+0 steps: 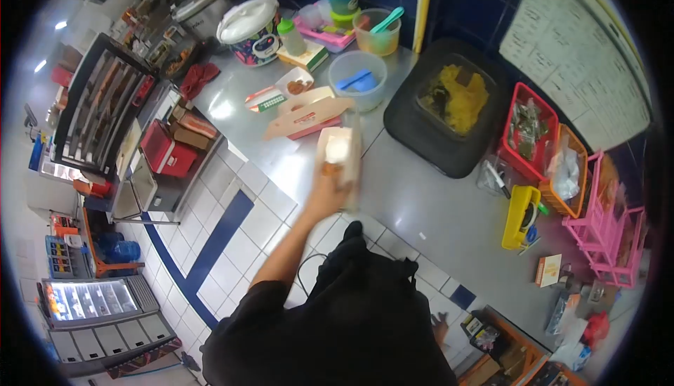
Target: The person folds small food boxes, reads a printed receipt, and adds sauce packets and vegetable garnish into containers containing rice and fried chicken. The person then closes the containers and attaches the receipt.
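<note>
My left hand (327, 196) is closed on the near end of an open cardboard food box (325, 148). The box is held over the metal counter's edge, its lid standing up on the right. Inside lie something white and, close to my fingers, something orange-brown; I cannot make out either. Low at my right side hangs my right hand (439, 325), its fingers spread and nothing in them. Just beyond the held box sits another open cardboard box (309, 120) on the counter. A clear tub (358, 77) with a blue scoop stands behind it.
A black tray (404, 122) bears a container of yellow food (460, 101). Farther right are a red basket (518, 105), an orange basket (574, 200), a yellow holder (518, 217) and a pink rack (597, 228). A patterned pot (249, 31) and squeeze bottle (291, 37) stand at the back.
</note>
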### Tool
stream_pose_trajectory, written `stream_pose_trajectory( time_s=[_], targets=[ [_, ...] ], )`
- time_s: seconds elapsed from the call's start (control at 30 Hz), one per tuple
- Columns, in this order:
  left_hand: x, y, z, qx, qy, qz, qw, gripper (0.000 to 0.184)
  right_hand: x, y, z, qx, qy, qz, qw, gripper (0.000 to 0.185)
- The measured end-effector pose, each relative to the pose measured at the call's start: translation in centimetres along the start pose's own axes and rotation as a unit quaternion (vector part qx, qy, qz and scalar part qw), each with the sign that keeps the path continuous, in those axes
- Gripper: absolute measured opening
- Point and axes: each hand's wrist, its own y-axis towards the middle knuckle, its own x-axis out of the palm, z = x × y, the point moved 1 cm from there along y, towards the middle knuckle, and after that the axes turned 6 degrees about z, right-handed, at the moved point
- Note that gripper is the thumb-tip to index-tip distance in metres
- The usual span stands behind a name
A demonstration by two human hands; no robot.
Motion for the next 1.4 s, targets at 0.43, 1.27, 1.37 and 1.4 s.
stream_pose_trajectory(
  time_s=[0.43, 1.27, 1.37, 1.4],
  targets=[
    [-8.9, 11.5, -4.6, 0.139, 0.201, 0.2, 0.949, 0.071, 7.9, -6.1, 6.9, -0.059, -0.17, 0.19, 0.965, 0.074],
    [7.7, 5.2, -5.9, -0.192, -0.281, -0.231, 0.911, 0.062, 18.0, -6.7, -18.5, -0.319, 0.014, 0.077, 0.944, 0.048],
    [11.5, 2.9, -2.4, -0.096, -0.23, -0.238, 0.939, 0.067, 12.6, -3.1, -17.5, -0.323, 0.055, 0.071, 0.942, 0.055],
    [12.4, 3.0, -2.0, -0.08, -0.288, -0.229, 0.927, 0.067, 10.7, -0.5, -16.7, -0.336, 0.078, 0.065, 0.937, 0.057]
  ],
)
